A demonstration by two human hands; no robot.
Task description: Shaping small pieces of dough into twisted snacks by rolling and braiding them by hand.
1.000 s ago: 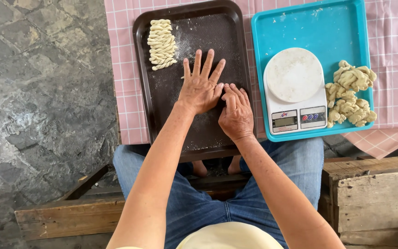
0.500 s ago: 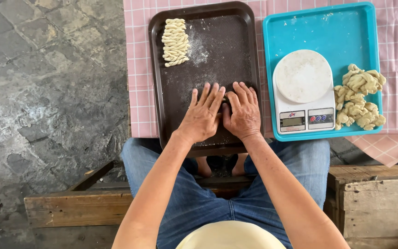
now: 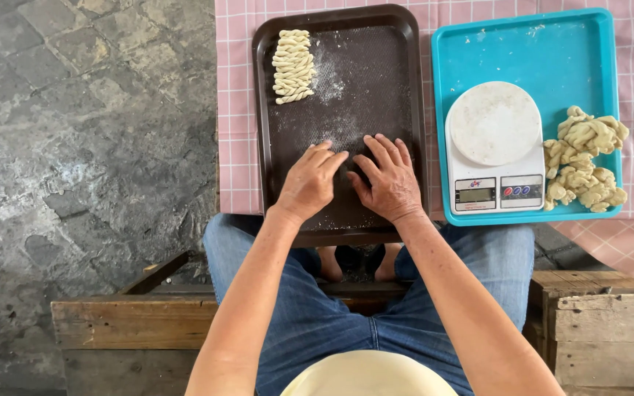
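Both hands sit low-centre of the frame on the dark brown tray [image 3: 273,110], side by side w/ fingertips nearly meeting. Left hand [image 3: 310,183] is curled, fingers bent down & pointing right toward the other; right hand [image 3: 387,180] lies flatter, fingers spread a bit, angled up-left. Between/under the fingertips is a small dark gap; cannot tell if a dough piece is pinched there, it's hidden by the fingers. Vs. 0.5 s ago: hands were flat, palms down, pressed together lower on the tray near its front edge; now they've slid a little up the tray, left hand has gone from flat to curled, and a gap has opened betw. the wrists. Vs. 1 s ago: left hand was stretched well up the tray w/ fingers fanned, now pulled back level w/ the right. Row of twisted dough sticks [image 3: 293,66] stays in the tray's upper-left corner, well apart from the hands, no change in count that I can see. Flour dusting [image 3: 332,84] just right of that row, same as before. Right of frame: turquoise tray [image 3: 537,44] on the pink checked cloth [image 3: 232,110] over the worktop, holding a white kitchen scale [image 3: 494,147] & a heap of dough pieces [image 3: 585,158] at its right edge, unmoved. Person's jeans [image 3: 317,323] at bottom, stone floor [image 3: 75,132] on the left.
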